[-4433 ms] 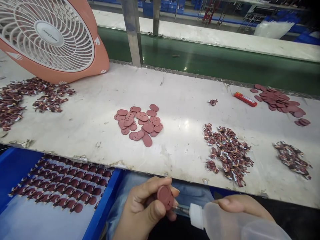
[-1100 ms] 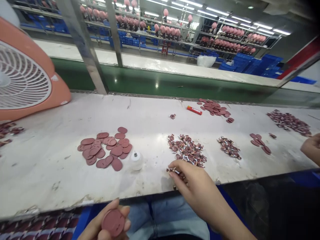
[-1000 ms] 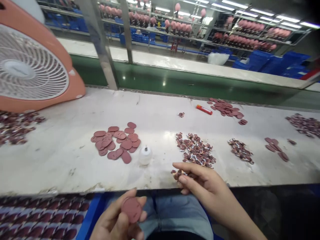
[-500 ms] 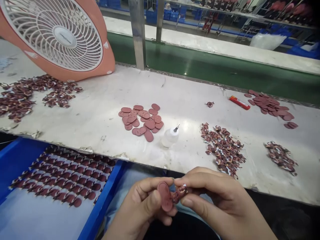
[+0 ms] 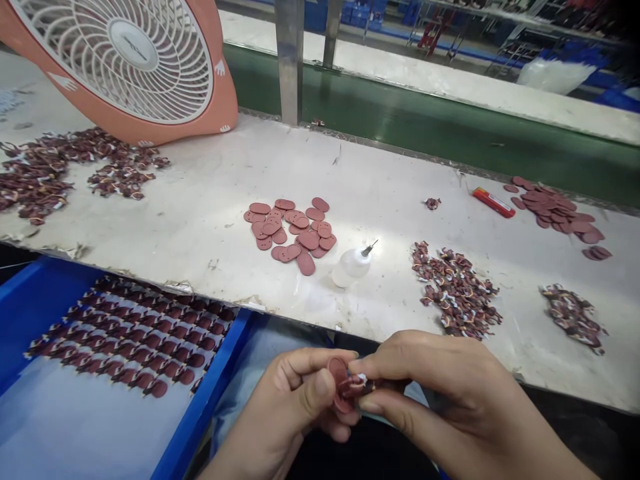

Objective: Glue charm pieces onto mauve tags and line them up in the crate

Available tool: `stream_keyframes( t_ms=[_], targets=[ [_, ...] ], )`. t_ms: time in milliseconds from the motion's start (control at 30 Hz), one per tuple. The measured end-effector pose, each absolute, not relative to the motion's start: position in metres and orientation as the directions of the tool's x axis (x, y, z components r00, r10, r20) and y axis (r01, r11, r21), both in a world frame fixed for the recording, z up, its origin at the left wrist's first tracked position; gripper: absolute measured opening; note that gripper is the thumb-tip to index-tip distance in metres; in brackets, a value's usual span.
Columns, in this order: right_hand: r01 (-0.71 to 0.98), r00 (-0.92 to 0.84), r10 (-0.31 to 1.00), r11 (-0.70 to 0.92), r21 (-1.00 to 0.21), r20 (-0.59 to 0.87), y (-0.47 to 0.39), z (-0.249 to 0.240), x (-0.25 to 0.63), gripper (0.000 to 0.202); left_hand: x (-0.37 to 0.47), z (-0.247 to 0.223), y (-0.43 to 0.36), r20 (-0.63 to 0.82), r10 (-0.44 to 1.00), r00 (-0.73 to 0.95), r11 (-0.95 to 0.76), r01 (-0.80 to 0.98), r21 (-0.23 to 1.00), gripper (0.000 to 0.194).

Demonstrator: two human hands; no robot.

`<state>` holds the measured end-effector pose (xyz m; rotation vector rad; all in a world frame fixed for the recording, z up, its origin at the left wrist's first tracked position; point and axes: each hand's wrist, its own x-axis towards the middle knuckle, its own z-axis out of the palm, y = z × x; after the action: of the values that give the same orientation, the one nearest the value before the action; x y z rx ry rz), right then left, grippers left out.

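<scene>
One disc [image 5: 337,369], pinched in the left hand [image 5: 300,395], now meets the figure [image 5: 356,385] pinched in the right hand [image 5: 443,387], before the table [image 5: 205,220]; the bottle [image 5: 351,268], now set down, stands on it, so joining seems under way.

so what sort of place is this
Most likely a factory assembly line: piles of small dark-red parts and flat oval pieces lie on a long worktable, and a blue bin holds similar pieces in neat rows.

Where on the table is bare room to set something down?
Between the left dark pile and the middle discs; also behind the bottle, between those discs and the lone dark piece. Crowded below the fan and at the right dark piles.
</scene>
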<state>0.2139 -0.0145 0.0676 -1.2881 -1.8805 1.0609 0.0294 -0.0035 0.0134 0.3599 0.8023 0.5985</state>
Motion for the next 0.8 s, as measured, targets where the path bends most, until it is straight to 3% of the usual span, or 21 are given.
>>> stream_keyframes(
  t_ms=[333, 533, 800],
  targets=[
    [0.45, -0.404, 0.914, 0.239, -0.861, 0.042, -0.009, 0.071, 0.216, 0.032, 0.028, 0.01, -0.005, -0.569, 0.594, 0.568, 0.802, -0.363, 0.475, 0.029],
    [0.511, -0.431, 0.895, 0.346, -0.787, 0.113, -0.008, 0.072, 0.213, 0.016, 0.029, 0.015, -0.004, -0.607, 0.594, 0.528, 0.804, -0.387, 0.451, 0.032],
    [0.518, -0.477, 0.869, 0.398, -0.757, 0.131, -0.011, 0.067, 0.21, 0.014, 0.029, 0.023, -0.005, -0.63, 0.591, 0.503, 0.806, -0.408, 0.43, 0.034]
  ],
)
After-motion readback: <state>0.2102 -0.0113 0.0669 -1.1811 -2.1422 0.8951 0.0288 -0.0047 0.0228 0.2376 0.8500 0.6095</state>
